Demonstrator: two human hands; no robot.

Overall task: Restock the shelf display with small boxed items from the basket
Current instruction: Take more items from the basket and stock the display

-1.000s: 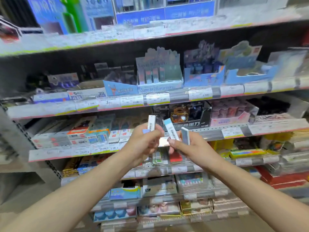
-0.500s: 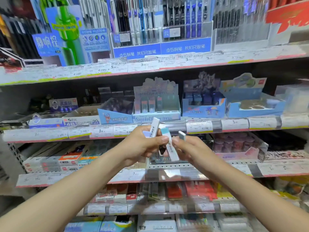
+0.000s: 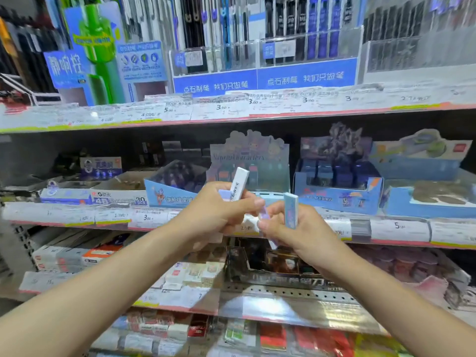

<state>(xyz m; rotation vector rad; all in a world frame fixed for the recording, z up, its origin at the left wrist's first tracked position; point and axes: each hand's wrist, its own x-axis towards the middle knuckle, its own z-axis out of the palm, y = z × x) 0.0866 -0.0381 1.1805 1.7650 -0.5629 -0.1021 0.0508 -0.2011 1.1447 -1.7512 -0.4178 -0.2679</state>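
My left hand [image 3: 213,212] grips a small white box with a barcode [image 3: 239,183], which stands upright above the fist. My right hand [image 3: 288,228] holds a light blue box [image 3: 291,212] upright, and a small lilac box [image 3: 264,212] sits pinched where the two hands meet. Both hands are close together in front of the shelf edge. Just behind them stands a pastel display carton [image 3: 249,161] with a cartoon header card and slim boxes inside. The basket is not in view.
Blue display cartons [image 3: 337,197] stand right of the pastel one, a purple-printed carton [image 3: 175,186] on its left. Price-label strips [image 3: 399,228] run along each shelf edge. Pen racks [image 3: 283,47] fill the top shelf. Lower shelves hold eraser boxes [image 3: 77,256] and a dark carton [image 3: 278,264].
The view has tilted up, so the shelves sit lower in the picture. The hands stayed together, and the blue box moved from between them to upright in my right hand.
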